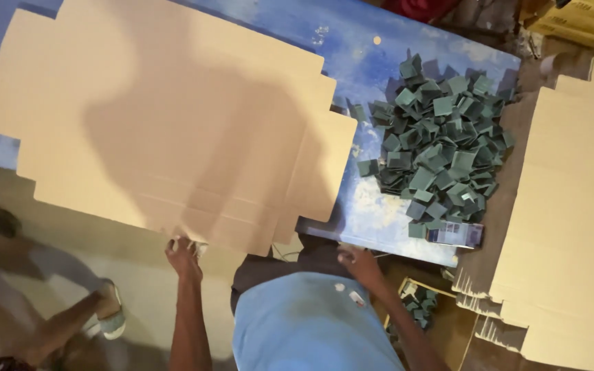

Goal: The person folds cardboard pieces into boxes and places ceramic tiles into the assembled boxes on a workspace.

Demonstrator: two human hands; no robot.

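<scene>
Gripping the near edge of a flat cardboard box blank (173, 117) spread across the blue counter (379, 55), the left hand (183, 255) seems mid-positioning it, while the right hand (359, 262), curled closed at the counter's edge, must next help fold beside the green squares (438, 148).

Worn blue table (379, 62), tan floor (146, 288)
</scene>
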